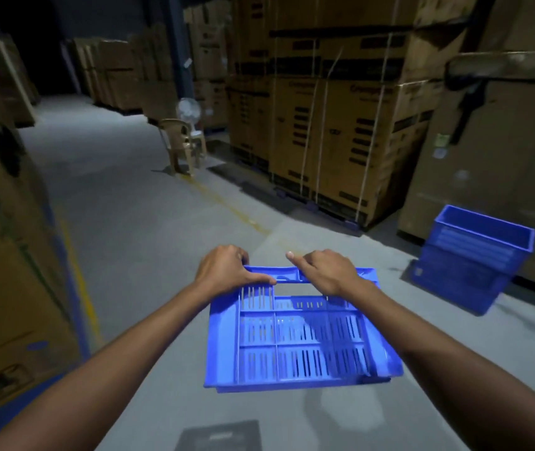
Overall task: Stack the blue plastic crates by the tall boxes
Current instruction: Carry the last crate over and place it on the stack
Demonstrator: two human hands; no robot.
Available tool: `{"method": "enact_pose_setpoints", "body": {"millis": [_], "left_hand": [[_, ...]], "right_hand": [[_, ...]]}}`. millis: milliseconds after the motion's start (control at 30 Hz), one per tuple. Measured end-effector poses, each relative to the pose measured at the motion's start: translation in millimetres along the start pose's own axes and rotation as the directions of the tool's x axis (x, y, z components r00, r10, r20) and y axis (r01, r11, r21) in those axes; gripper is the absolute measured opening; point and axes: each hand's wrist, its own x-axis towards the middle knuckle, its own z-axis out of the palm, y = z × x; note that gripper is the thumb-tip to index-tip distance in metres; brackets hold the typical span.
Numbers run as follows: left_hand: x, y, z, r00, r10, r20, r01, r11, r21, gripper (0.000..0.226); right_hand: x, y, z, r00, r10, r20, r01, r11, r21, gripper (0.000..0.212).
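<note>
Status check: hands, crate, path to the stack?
Left hand and right hand both grip the carried crate by its far rim. Crate stack ahead right, beside tall boxes. Plastic chairs far ahead left, off that line.

- A crate (301,340) hangs above the floor (129,222), with the left hand (223,268) and right hand (328,271) gripping its far rim.
- Ahead to the right, stacked crates (474,255) sit against a tall box (500,157).
- Far back, chairs (183,141) stand before a fan (188,110).

Glossy plastic crate (298,340); matt cardboard boxes (334,131).
</note>
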Motion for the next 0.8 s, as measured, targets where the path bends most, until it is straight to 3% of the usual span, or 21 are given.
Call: {"method": "enact_pose_setpoints", "body": {"millis": [200, 267, 300, 367, 400, 467, 533, 633, 700, 800], "left_hand": [[35.3, 86.9, 15.2, 0.980, 0.183, -0.081, -0.184, 0.983, -0.007, 0.048], [50.5, 109.1, 14.5, 0.973, 0.219, -0.072, -0.228, 0.962, -0.153, 0.051], [58.2, 119.0, 13.1, 0.972, 0.225, -0.073, -0.237, 0.921, -0.311, 0.048], [70.7, 135.4, 13.3, 0.973, 0.214, -0.081, -0.214, 0.724, -0.656, 0.042], [76.1, 149.1, 16.9, 0.978, 0.189, -0.084, -0.183, 0.608, -0.772, 0.041], [82.8, 174.8, 30.7, 0.993, 0.097, -0.061, -0.100, 0.474, -0.875, 0.040], [91.8, 190.3, 54.6, 0.999, 0.032, -0.017, -0.030, 0.456, -0.889, 0.044], [109.0, 210.7, 87.6, 0.999, -0.010, -0.041, -0.029, 0.534, -0.845, 0.066], [120.5, 234.9, 94.5, 0.989, -0.093, -0.112, -0.038, 0.577, -0.816, 0.058], [137.8, 276.4, 95.5, 0.980, -0.077, -0.183, -0.088, 0.657, -0.748, 0.053]], "right_hand": [[-2.9, 21.4, -8.8, 0.964, 0.118, -0.239, -0.097, 0.990, 0.098, 0.073], [-5.0, 44.2, -20.4, 0.932, 0.177, -0.316, -0.140, 0.981, 0.135, 0.076], [-6.2, 58.3, -27.7, 0.918, 0.200, -0.344, -0.162, 0.977, 0.137, 0.077], [-6.9, 82.5, -42.1, 0.891, 0.241, -0.384, -0.197, 0.969, 0.150, 0.077], [-6.7, 97.6, -51.4, 0.878, 0.265, -0.400, -0.212, 0.962, 0.171, 0.076], [-5.5, 127.9, -70.3, 0.854, 0.307, -0.421, -0.235, 0.948, 0.214, 0.074], [-5.7, 158.3, -90.0, 0.826, 0.341, -0.449, -0.249, 0.935, 0.252, 0.074], [-8.4, 200.9, -113.2, 0.799, 0.391, -0.457, -0.254, 0.908, 0.332, 0.077], [-10.5, 227.5, -123.1, 0.792, 0.414, -0.448, -0.248, 0.889, 0.384, 0.081], [-14.7, 261.6, -138.1, 0.797, 0.405, -0.448, -0.213, 0.883, 0.419, 0.076]]}}
